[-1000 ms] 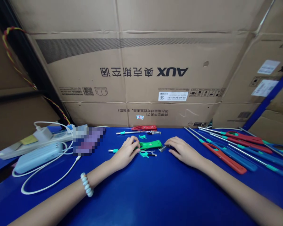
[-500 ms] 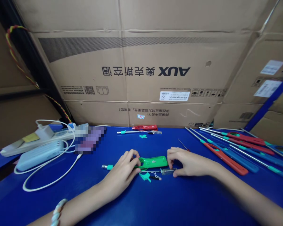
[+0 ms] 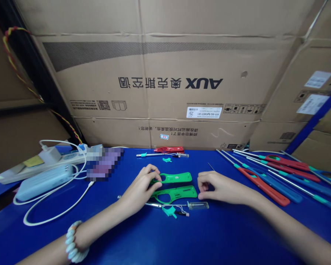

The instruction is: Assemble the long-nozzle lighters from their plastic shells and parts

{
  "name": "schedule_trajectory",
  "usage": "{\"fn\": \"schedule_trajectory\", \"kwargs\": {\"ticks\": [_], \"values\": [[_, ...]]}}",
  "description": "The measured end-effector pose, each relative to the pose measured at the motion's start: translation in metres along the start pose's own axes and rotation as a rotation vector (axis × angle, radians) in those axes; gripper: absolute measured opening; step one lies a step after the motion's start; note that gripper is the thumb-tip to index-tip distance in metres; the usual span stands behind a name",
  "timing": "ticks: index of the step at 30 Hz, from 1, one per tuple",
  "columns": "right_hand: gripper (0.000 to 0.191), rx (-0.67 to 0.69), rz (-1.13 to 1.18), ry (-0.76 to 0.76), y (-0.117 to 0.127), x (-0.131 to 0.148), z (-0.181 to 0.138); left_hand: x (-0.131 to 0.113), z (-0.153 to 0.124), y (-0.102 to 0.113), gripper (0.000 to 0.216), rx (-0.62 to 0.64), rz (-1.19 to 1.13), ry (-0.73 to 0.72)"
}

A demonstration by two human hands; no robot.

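Two green plastic handle shells lie side by side on the blue table: the upper shell point(image 3: 173, 178) and the lower shell point(image 3: 176, 193). My left hand point(image 3: 139, 188) pinches the left end of the upper shell with its fingers curled. My right hand point(image 3: 219, 187) rests just right of the lower shell, fingers curled, nothing visible in them. Below the shells lie a thin metal rod point(image 3: 154, 204), a small teal trigger piece point(image 3: 169, 211) and a clear plastic tube point(image 3: 198, 205).
Several long red and blue lighters point(image 3: 264, 173) lie at the right. A red shell point(image 3: 168, 149) and a rod point(image 3: 151, 155) lie at the back. A power strip point(image 3: 30, 165), power bank point(image 3: 42, 181) and white cable point(image 3: 57, 209) sit left. Cardboard boxes point(image 3: 171, 84) wall the back.
The single green handle is now two shells lying apart, the upper one in my left hand. My right hand has let go of the clear tube, which lies on the table.
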State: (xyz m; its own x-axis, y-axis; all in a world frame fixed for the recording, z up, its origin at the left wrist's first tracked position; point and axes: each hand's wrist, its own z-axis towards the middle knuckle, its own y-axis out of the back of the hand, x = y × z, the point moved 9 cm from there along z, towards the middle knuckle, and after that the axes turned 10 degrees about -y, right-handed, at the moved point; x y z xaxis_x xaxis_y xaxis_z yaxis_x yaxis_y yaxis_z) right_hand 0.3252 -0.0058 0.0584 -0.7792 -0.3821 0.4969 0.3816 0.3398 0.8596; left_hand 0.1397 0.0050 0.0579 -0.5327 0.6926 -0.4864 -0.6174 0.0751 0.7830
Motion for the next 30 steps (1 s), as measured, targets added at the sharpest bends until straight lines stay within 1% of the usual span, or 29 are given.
{"fn": "schedule_trajectory", "kwargs": {"ticks": [3,4,5,7,8,12,18,23,30], "values": [[0.008,-0.083,0.006,-0.035,0.002,-0.005,0.004,0.007,0.005,-0.004,0.005,0.029,0.049,0.029],[0.008,-0.098,0.011,-0.034,0.001,-0.005,0.005,0.009,0.006,-0.006,0.005,0.037,0.054,0.033],[0.013,-0.106,0.016,-0.025,0.000,-0.005,0.006,0.009,0.006,-0.008,0.005,0.043,0.055,0.034],[0.018,-0.098,0.023,0.005,-0.005,-0.001,0.006,0.009,0.006,-0.010,0.003,0.054,0.060,0.037],[0.018,-0.088,0.025,0.019,-0.008,0.001,0.006,0.009,0.006,-0.011,0.003,0.058,0.062,0.036],[0.010,-0.061,0.032,0.022,-0.015,0.008,0.006,0.006,0.003,-0.011,0.003,0.066,0.065,0.027],[0.004,-0.070,0.015,0.018,-0.018,0.015,0.005,0.000,-0.002,-0.010,0.005,0.068,0.082,-0.031],[0.005,-0.083,-0.014,-0.003,-0.020,0.011,0.005,-0.007,-0.006,-0.015,0.011,0.123,0.099,-0.039],[0.008,-0.120,-0.069,-0.013,-0.018,0.005,0.008,-0.017,-0.007,-0.019,0.014,0.129,0.068,-0.095]]}}
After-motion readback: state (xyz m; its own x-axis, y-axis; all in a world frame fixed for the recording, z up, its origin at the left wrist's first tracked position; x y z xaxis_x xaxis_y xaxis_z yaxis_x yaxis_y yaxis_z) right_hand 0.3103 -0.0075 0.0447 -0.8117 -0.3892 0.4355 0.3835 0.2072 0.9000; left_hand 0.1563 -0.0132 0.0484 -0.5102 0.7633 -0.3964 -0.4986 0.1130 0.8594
